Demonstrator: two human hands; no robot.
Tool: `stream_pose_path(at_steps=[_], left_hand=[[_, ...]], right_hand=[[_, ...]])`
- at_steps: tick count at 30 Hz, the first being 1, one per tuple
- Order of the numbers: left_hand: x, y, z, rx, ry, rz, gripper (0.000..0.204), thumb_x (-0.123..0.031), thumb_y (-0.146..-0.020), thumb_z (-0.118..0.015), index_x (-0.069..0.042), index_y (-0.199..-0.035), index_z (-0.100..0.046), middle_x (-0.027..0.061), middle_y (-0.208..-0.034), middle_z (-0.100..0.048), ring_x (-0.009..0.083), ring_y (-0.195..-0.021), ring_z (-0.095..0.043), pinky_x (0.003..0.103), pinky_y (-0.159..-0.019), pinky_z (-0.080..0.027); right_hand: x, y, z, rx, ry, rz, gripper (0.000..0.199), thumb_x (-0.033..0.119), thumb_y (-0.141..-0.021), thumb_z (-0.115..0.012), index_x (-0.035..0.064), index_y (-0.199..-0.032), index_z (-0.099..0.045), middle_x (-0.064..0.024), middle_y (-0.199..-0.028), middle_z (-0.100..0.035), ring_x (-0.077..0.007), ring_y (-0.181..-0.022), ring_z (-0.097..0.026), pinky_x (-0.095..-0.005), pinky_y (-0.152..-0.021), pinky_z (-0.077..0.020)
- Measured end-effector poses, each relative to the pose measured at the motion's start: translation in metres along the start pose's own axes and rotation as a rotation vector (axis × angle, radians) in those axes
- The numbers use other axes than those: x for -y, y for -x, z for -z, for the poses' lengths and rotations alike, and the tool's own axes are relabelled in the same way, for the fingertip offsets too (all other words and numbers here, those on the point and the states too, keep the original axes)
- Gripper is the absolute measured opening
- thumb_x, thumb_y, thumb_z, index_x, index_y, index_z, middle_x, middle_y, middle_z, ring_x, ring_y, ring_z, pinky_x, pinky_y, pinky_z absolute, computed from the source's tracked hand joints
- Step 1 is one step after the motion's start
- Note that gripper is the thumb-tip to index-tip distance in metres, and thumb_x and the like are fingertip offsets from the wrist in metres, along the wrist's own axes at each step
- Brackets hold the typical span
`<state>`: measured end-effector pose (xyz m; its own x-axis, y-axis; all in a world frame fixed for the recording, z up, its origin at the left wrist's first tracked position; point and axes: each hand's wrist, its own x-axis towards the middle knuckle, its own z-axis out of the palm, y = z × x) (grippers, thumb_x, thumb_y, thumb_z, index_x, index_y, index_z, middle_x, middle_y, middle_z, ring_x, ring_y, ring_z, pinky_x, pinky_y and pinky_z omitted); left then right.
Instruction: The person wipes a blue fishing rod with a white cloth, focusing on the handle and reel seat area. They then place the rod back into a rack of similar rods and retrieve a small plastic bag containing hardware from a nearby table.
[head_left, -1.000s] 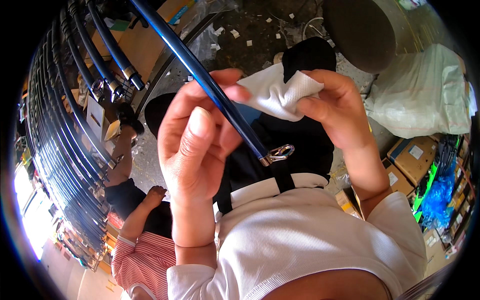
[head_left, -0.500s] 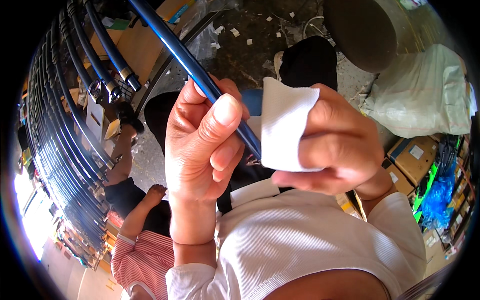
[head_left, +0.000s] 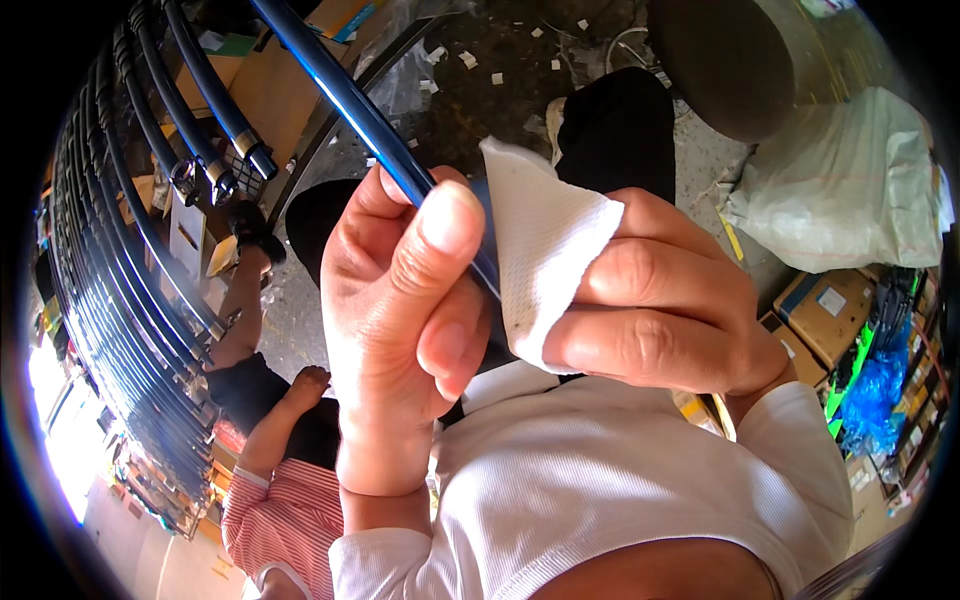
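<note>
A glossy blue fishing rod (head_left: 345, 95) slants down from the top edge into my left hand (head_left: 385, 300). My thumb and curled fingers pinch it near its lower end. My right hand (head_left: 665, 295) grips a white textured cloth (head_left: 548, 240), its bent fingers pressed into the fabric. The cloth hangs over the rod's lower end, just right of my left fingertips, and hides that end. Whether the cloth wraps right round the rod cannot be seen.
Many dark rods (head_left: 130, 300) lean in a row along the left. Beyond them, a person in a striped shirt (head_left: 290, 520) sits. At right are a dark round stool (head_left: 720, 65), a pale woven sack (head_left: 840, 190), cardboard boxes (head_left: 825, 315) and a blue plastic bag (head_left: 875, 410).
My right hand and the cloth have shifted left, closer to my left hand, and now cover the rod's tip. The cloth has folded and tilted. My left hand has moved slightly left.
</note>
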<state>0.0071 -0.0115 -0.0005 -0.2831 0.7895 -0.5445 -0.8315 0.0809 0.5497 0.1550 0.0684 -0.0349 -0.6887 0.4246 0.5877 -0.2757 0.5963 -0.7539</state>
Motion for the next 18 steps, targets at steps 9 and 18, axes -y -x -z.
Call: stream_pose_path(at_steps=[9, 18], left_hand=[[0.002, -0.003, 0.010, 0.110, 0.121, 0.063, 0.018, -0.016, -0.096, -0.054, 0.001, -0.092, -0.054, 0.0024, -0.067, -0.055, 0.0016, -0.032, -0.038, 0.016, -0.026, -0.029], [-0.001, -0.005, 0.013, 0.095, 0.120, 0.020, 0.017, -0.013, -0.096, -0.053, 0.001, -0.086, -0.052, 0.0011, -0.068, -0.051, -0.0004, -0.032, -0.033, 0.016, -0.025, -0.027]], right_hand=[[-0.012, 0.006, -0.015, -0.106, -0.300, -0.132, 0.030, -0.002, -0.064, -0.079, 0.0025, -0.089, -0.063, -0.0085, -0.078, -0.061, -0.0247, -0.072, -0.060, -0.0336, -0.063, -0.0483], [-0.009, -0.011, -0.004, 0.065, -0.100, -0.049, 0.027, 0.005, -0.059, -0.078, 0.0004, -0.082, -0.063, -0.0105, -0.078, -0.061, -0.0261, -0.068, -0.059, -0.0317, -0.057, -0.0475]])
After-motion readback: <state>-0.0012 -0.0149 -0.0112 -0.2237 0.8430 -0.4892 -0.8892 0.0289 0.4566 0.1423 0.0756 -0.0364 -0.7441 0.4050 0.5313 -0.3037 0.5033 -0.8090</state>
